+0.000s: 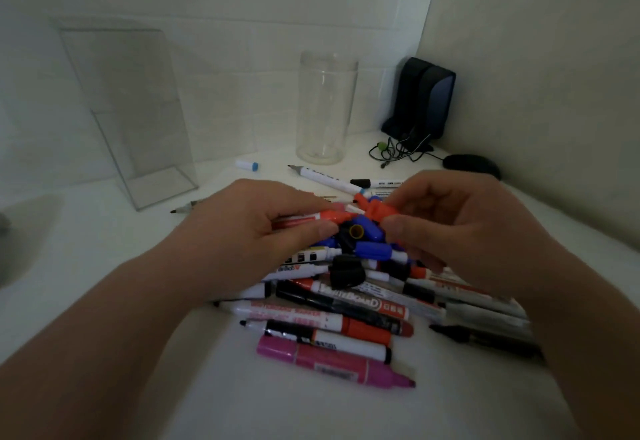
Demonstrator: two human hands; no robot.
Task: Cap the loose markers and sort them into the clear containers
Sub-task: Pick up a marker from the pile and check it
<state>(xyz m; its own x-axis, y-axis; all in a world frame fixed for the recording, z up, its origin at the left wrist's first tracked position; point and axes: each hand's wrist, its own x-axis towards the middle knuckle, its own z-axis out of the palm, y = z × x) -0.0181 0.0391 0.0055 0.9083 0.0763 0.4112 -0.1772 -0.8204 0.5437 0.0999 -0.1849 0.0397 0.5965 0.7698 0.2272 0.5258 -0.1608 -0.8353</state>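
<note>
Red marker (304, 220) gripped in left hand (249, 231) at frame centre, fingers curled round it; right hand (460, 228) pinches red cap (375, 211) just beside its tip. Marker pile (346, 315) below on white table (294, 412). Clear box (131, 110) upper left, clear jar (325, 107) top centre, both behind the pile.
</note>
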